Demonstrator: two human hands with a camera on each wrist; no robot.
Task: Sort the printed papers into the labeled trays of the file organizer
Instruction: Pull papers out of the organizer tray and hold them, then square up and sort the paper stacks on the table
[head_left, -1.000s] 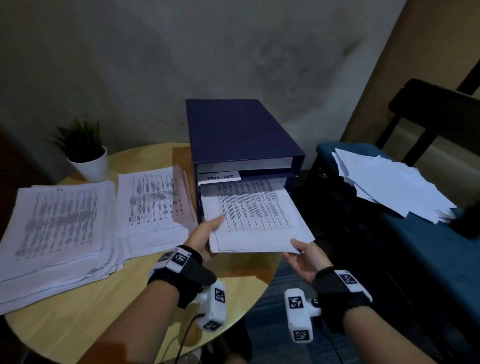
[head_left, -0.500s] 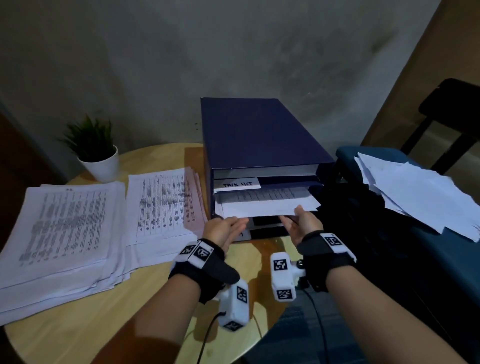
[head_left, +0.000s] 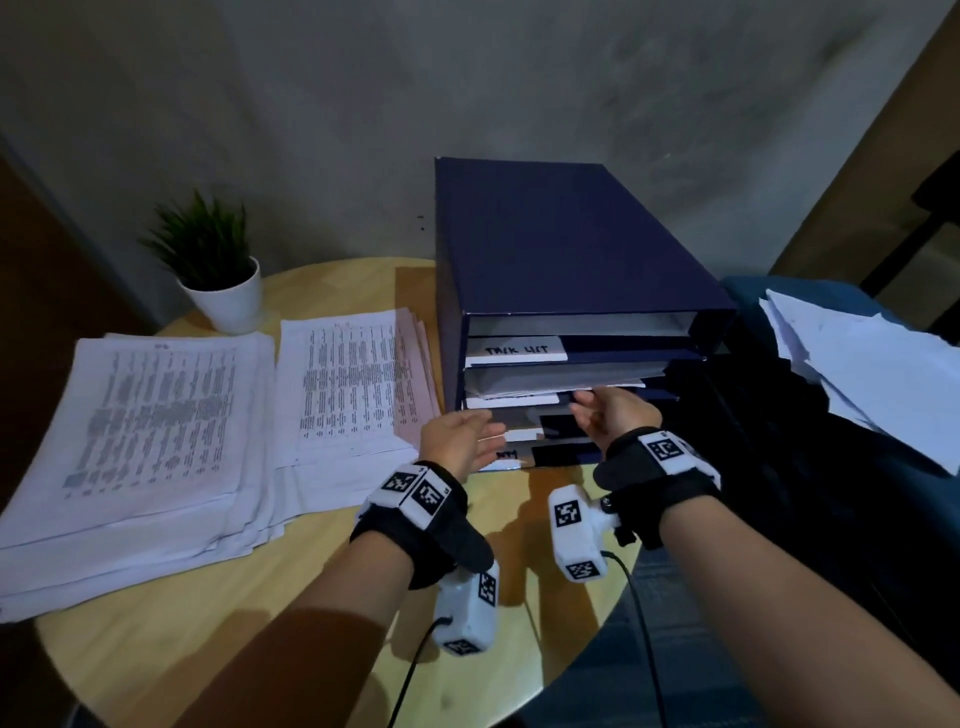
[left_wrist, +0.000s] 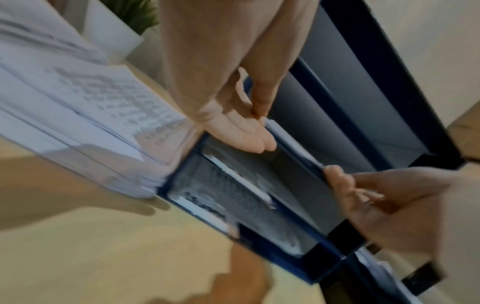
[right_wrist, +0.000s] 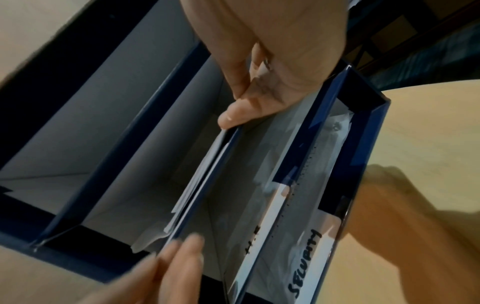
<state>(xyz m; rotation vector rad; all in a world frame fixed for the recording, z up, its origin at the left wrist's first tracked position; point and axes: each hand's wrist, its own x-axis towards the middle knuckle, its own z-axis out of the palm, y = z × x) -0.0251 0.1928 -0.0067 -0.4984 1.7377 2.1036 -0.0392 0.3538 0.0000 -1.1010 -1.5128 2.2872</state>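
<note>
While the blue organizer (head_left: 561, 270) on the round surface (head_left: 218, 613) already has sheets lying in its second tray (head_left: 556, 376), under the strip marked "TASK LIST", most of the sorting looks undone: a big pile of printed papers (head_left: 140, 447) and a smaller pile (head_left: 353, 389) lie just left of it. More loose sheets (head_left: 872, 364) sit on the blue seat to the right. The left hand (head_left: 457, 441) and right hand (head_left: 613, 415) are at the tray fronts, each grip released and holding nothing.
</note>
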